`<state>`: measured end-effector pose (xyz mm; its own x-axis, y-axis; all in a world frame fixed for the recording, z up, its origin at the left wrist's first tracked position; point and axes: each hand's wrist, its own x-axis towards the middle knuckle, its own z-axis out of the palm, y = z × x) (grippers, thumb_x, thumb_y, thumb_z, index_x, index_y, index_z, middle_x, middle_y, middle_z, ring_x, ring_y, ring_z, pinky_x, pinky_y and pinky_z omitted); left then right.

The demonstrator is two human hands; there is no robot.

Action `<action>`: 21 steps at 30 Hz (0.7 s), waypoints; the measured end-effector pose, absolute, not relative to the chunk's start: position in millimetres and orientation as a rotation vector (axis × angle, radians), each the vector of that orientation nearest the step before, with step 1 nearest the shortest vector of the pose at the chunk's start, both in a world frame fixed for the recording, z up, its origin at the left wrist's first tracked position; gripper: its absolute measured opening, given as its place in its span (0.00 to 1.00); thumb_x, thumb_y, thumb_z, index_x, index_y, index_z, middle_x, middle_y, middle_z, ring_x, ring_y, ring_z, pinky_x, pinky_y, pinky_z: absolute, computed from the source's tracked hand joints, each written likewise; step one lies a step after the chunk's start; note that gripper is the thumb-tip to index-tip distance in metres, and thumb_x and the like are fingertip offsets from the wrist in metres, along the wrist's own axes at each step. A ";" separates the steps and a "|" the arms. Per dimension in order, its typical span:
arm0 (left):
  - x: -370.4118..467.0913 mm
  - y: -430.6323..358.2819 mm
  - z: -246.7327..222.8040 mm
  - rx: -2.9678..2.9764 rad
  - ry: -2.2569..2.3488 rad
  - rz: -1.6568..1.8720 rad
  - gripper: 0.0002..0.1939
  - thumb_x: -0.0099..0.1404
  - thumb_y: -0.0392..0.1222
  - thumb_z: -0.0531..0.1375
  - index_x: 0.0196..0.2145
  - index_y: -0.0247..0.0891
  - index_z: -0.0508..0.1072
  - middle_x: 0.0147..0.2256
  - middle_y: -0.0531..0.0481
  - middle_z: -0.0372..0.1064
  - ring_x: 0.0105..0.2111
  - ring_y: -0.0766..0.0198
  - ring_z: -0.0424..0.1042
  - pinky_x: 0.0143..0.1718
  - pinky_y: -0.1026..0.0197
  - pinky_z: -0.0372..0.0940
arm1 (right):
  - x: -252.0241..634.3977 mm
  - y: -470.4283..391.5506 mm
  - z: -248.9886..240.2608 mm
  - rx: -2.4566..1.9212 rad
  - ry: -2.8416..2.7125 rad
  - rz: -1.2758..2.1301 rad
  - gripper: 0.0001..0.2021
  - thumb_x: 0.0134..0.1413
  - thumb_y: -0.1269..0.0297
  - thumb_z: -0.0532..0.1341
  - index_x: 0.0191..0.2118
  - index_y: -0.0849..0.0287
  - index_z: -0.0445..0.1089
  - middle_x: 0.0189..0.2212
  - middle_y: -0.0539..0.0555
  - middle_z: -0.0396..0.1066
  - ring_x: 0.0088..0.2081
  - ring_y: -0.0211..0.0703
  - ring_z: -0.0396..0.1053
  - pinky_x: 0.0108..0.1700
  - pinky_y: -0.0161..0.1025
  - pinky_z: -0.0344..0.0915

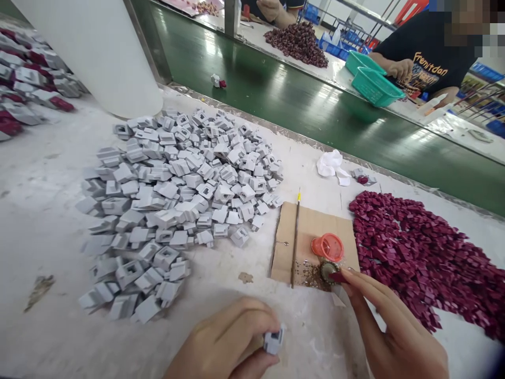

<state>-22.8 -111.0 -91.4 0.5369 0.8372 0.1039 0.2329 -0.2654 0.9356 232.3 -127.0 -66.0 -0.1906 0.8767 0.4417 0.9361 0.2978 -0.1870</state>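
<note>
Grey plastic housing piece (273, 340) sits pinched in the left hand (226, 345) at the bottom centre of the frame, fingers closed around it just above the white tabletop (47, 221). The right hand (389, 329), lower right, has its fingertips (347, 281) drawn together on a small maroon piece (337, 276), held against a small round dish (327, 270) on the cardboard sheet (311, 223). An orange cap (328, 247) lies on the cardboard just above the dish, and a thin stick (295, 239) runs down the sheet's left side. A heap of grey housings (173, 200) fills the centre left; a spread of maroon pieces (418, 252) lies right of the cardboard. Beyond the green conveyor belt (284, 100), another person's hand (400, 68) rests by teal baskets (373, 81) at upper right.
</note>
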 end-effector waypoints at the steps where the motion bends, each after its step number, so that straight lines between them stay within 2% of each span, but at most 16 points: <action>1: -22.6 -111.1 -91.9 1.771 0.891 0.759 0.18 0.62 0.28 0.63 0.44 0.46 0.66 0.43 0.58 0.71 0.39 0.73 0.74 0.44 0.77 0.64 | 233.2 -128.0 -66.6 -1.630 -2.091 -0.167 0.11 0.69 0.68 0.55 0.54 0.55 0.66 0.48 0.46 0.69 0.46 0.30 0.68 0.58 0.23 0.56; 5: -23.9 -111.6 -93.1 1.750 0.911 0.742 0.17 0.62 0.29 0.63 0.45 0.46 0.66 0.43 0.58 0.71 0.38 0.72 0.74 0.44 0.76 0.66 | 232.6 -130.8 -69.3 -1.724 -1.950 -0.021 0.11 0.66 0.64 0.58 0.52 0.51 0.68 0.46 0.44 0.70 0.43 0.30 0.70 0.56 0.22 0.59; 8: -24.8 -111.3 -93.6 1.773 0.923 0.746 0.19 0.61 0.27 0.63 0.44 0.47 0.67 0.42 0.59 0.72 0.37 0.72 0.74 0.42 0.76 0.66 | 227.6 -129.8 -68.6 -1.742 -1.727 0.117 0.10 0.64 0.62 0.61 0.50 0.53 0.69 0.43 0.46 0.72 0.41 0.33 0.72 0.52 0.24 0.64; 12: -24.5 -111.0 -94.3 1.795 0.914 0.766 0.19 0.61 0.27 0.62 0.45 0.47 0.66 0.43 0.58 0.72 0.36 0.70 0.75 0.41 0.74 0.67 | 223.6 -126.0 -66.4 -1.640 -1.704 0.091 0.05 0.62 0.64 0.63 0.43 0.55 0.72 0.39 0.47 0.73 0.39 0.33 0.72 0.50 0.23 0.66; 15: -24.7 -111.6 -94.9 1.809 0.911 0.736 0.16 0.63 0.29 0.61 0.45 0.46 0.65 0.43 0.56 0.72 0.35 0.68 0.76 0.38 0.72 0.69 | 226.9 -126.5 -69.3 -1.717 -1.729 0.021 0.08 0.64 0.59 0.62 0.45 0.55 0.72 0.40 0.46 0.73 0.38 0.33 0.72 0.47 0.22 0.66; 18: -25.0 -112.6 -94.9 1.833 0.901 0.704 0.16 0.63 0.29 0.61 0.45 0.45 0.65 0.42 0.55 0.72 0.35 0.68 0.77 0.38 0.71 0.69 | 230.9 -128.3 -73.4 -1.777 -1.709 0.059 0.13 0.64 0.56 0.62 0.50 0.56 0.70 0.45 0.49 0.71 0.42 0.37 0.72 0.47 0.27 0.67; 21: -23.7 -113.8 -93.8 1.863 0.915 0.716 0.15 0.64 0.29 0.61 0.45 0.45 0.65 0.42 0.55 0.72 0.35 0.68 0.76 0.39 0.72 0.69 | 230.4 -126.9 -72.1 -1.708 -1.808 -0.025 0.08 0.65 0.60 0.61 0.46 0.57 0.71 0.46 0.50 0.71 0.45 0.37 0.70 0.52 0.28 0.63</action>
